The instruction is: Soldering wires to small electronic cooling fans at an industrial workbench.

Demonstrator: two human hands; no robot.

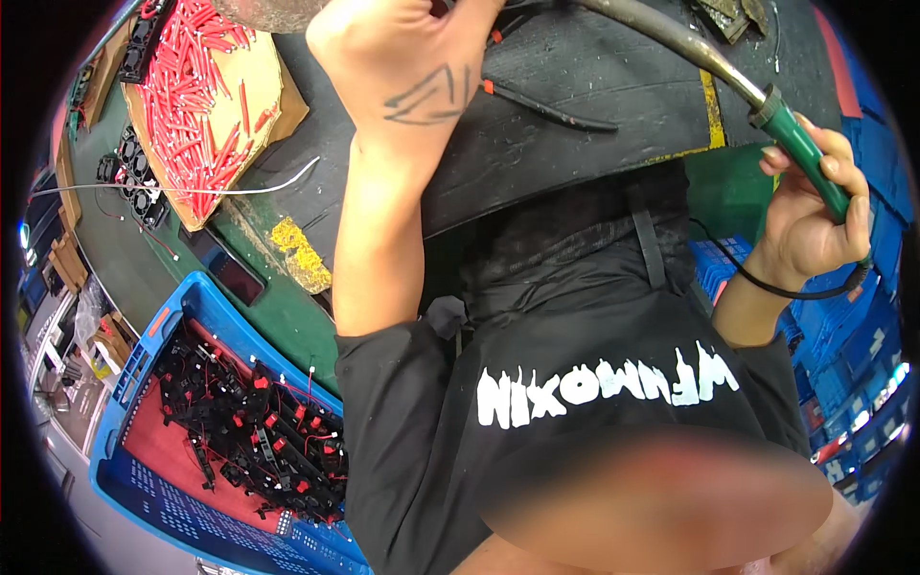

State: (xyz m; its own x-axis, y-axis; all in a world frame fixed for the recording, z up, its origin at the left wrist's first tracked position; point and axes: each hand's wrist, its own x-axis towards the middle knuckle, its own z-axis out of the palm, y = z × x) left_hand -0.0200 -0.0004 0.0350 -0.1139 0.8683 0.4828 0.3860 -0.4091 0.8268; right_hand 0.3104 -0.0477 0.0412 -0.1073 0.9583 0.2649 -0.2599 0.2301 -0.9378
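My right hand (pixel 810 211) grips the green handle (pixel 810 158) of a soldering iron, whose bent metal shaft (pixel 685 43) runs up and left past the top edge. A black cord (pixel 786 290) trails from the handle's lower end. My left hand (pixel 407 62), with lines drawn on its back, is at the top edge with its fingers curled. Those fingertips are cut off, so what they pinch is hidden. Just right of it, a short black cable (pixel 551 113) with a red end lies on the dark work mat (pixel 637 115).
A cardboard tray (pixel 273 105) of red tube-like pieces lies at left, beside black fans (pixel 144 177) and a thin white wire (pixel 249 191). A phone (pixel 233 273) rests nearer. A blue crate (pixel 144 484) holds many black parts with red wires. Blue bins (pixel 877 163) stand at right.
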